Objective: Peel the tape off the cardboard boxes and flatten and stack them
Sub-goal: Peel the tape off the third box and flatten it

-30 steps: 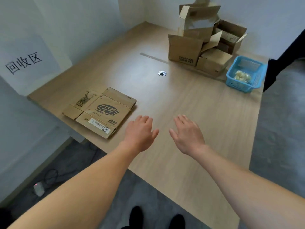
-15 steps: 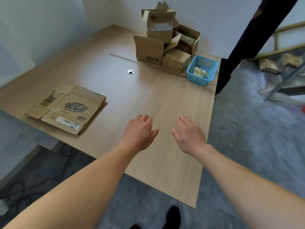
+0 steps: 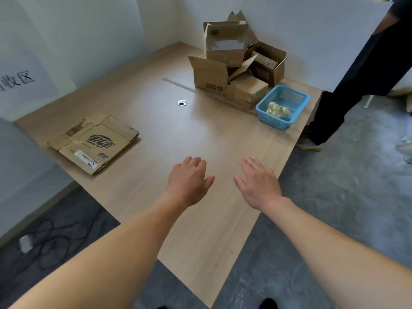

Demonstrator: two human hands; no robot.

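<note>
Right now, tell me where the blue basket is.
In the head view, the blue basket sits at the far right edge of the table, just right of the pile of cardboard boxes.

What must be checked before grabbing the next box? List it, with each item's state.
1. Left hand free: ok, open above the table, holding nothing.
2. Right hand free: ok, open, holding nothing.
3. Boxes left to flatten: ok, a pile of boxes stands at the table's far side.
4. Tape on the next box: cannot tell from here.
5. Stacking spot: ok, the flattened cardboard lies flat near the left edge.
6. Blue basket for scraps: ok, beside the pile, pale scraps inside.
</note>
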